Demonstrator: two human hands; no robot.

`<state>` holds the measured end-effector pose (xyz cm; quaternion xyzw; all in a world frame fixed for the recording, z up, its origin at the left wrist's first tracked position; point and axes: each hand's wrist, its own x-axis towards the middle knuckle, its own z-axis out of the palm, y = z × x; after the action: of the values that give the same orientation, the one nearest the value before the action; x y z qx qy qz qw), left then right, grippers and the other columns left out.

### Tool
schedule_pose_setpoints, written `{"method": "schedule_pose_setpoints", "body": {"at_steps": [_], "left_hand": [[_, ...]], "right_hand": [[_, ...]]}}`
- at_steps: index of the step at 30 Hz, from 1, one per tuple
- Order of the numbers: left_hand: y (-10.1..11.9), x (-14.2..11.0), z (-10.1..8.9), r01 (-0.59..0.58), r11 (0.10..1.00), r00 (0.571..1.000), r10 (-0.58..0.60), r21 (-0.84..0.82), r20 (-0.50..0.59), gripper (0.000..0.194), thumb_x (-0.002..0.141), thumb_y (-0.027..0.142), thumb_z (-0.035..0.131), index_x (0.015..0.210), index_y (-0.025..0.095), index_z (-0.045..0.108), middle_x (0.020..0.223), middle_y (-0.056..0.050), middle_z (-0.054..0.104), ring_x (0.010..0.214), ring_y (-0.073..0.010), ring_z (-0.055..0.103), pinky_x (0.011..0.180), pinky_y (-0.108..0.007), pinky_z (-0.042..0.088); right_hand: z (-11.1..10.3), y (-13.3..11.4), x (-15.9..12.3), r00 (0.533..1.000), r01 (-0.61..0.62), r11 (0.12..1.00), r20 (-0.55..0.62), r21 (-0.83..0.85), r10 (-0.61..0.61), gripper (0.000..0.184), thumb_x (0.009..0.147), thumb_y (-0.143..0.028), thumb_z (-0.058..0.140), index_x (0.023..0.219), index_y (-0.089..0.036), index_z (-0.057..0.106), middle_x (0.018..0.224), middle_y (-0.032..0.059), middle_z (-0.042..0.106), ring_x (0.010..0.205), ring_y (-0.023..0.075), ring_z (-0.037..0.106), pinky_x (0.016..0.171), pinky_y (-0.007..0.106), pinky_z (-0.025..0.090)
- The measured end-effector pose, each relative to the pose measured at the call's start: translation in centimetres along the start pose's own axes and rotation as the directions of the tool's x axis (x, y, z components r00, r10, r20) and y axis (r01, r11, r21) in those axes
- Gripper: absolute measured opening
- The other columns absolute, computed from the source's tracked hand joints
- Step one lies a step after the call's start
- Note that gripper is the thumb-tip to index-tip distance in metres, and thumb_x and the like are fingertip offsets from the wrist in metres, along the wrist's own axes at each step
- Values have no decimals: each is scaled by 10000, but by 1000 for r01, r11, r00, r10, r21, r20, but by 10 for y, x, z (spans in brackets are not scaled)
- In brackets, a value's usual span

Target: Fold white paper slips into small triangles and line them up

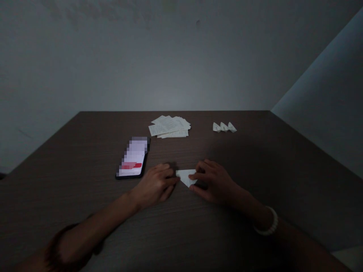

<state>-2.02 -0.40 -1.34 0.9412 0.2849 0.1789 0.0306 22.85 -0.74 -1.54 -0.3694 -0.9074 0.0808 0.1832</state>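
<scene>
A small piece of white printed paper (185,176), folded to a downward-pointing triangle, lies on the table between my hands. My left hand (159,182) is closed, its fingers curled and a fingertip and thumb at the paper's left corner. From the other side, my right hand (212,179) grips the paper, with the index finger on top and the thumb at the lower edge. Its remaining fingers bend over the right end and hide that part.
A phone (134,155) with a lit screen lies left of my hands. Farther back is a loose pile of printed paper slips (170,126). Several small folded paper pieces (224,127) stand in a row at the back right. Behind the brown table (85,151) rises a wall (176,60).
</scene>
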Motion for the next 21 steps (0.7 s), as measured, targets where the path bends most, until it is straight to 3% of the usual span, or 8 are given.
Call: {"method": "schedule_pose_setpoints", "body": {"at_steps": [4,8,15,21], "left_hand": [[-1,2,0,16,998,999,-14,-66,30,291,873,141,448,979,161,718,734,-62,605,738,-217,532,682,-362,453],[-2,3,0,56,989,998,-52,-135,31,303,873,128,442,961,168,728,714,-58,616,745,-209,548,715,-365,462],[-1,3,1,102,987,993,-108,-120,-42,297,851,147,450,911,166,740,652,-48,625,683,-198,559,752,-396,460],[0,3,2,130,991,991,-131,-36,-31,298,841,174,443,901,158,734,643,-51,631,673,-216,555,659,-368,427]], "right_hand": [[-1,-2,-1,992,127,985,-3,-114,-128,229,894,-364,557,1057,-226,640,997,71,575,897,217,481,779,358,385],[0,-3,-1,963,266,959,68,-99,-261,224,890,-211,526,1091,-245,619,1022,48,576,865,188,487,786,338,386],[-4,-4,1,966,238,971,107,-31,-233,317,889,-170,499,1180,-261,590,1072,48,576,917,193,495,817,342,384],[-3,-4,1,966,237,972,110,-15,-234,337,874,-171,520,1199,-241,578,1089,52,585,937,204,488,824,356,376]]}}
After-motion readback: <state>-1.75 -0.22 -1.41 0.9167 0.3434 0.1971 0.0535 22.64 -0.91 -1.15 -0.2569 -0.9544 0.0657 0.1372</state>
